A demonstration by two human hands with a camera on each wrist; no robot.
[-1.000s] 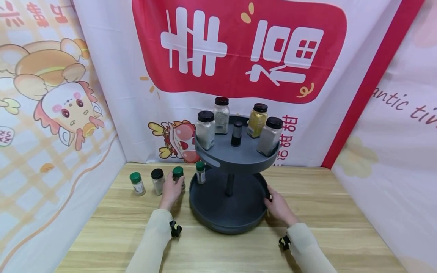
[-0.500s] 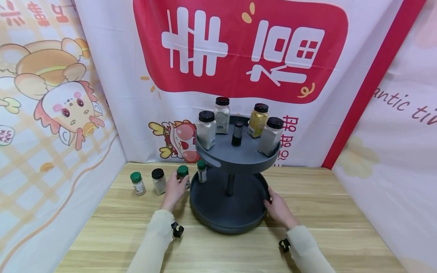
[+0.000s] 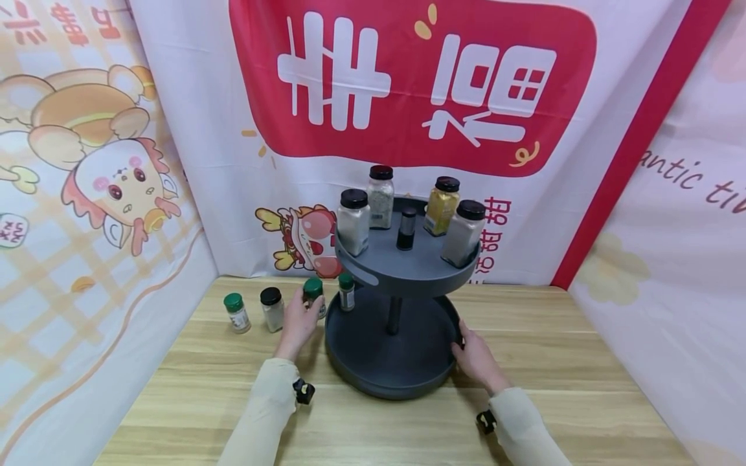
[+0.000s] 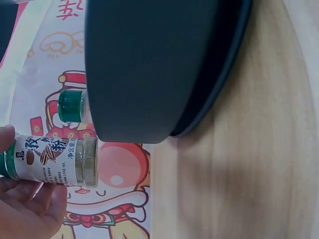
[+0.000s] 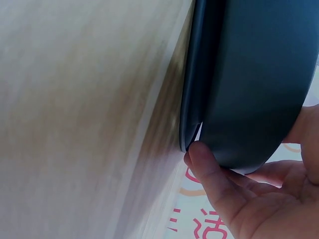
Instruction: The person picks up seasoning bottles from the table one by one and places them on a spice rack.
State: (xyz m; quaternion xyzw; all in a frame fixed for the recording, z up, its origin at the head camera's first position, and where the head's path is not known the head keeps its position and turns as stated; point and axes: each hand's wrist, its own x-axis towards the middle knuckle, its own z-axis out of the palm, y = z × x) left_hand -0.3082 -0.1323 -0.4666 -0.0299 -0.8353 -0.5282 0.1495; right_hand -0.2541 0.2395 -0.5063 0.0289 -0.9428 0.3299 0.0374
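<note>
My left hand (image 3: 298, 325) pinches a spice jar (image 3: 313, 288) with a green cap, beside the left rim of a dark grey two-tier turntable (image 3: 392, 391). In the left wrist view the jar (image 4: 55, 160) shows a white label and brownish powder, its base pointing toward the turntable side. Another green-capped jar (image 3: 346, 298) stands inside the lower tray at its back left. My right hand (image 3: 479, 355) grips the lower tray's right rim. Up close in the right wrist view, the fingers of the right hand (image 5: 264, 199) wrap the dark wall.
Black-capped jars, among them a yellow one (image 3: 441, 210), and a small dark bottle (image 3: 406, 233) stand on the upper tier. Left on the wooden table (image 3: 524, 414) are a black-capped jar (image 3: 272, 314) and a green-capped jar (image 3: 237, 317). Printed cloth (image 3: 204, 162) hangs behind.
My left hand has carried the green-capped jar a little to the right, closer to the turntable, then stayed nearly still. The right hand keeps its grip on the rim.
</note>
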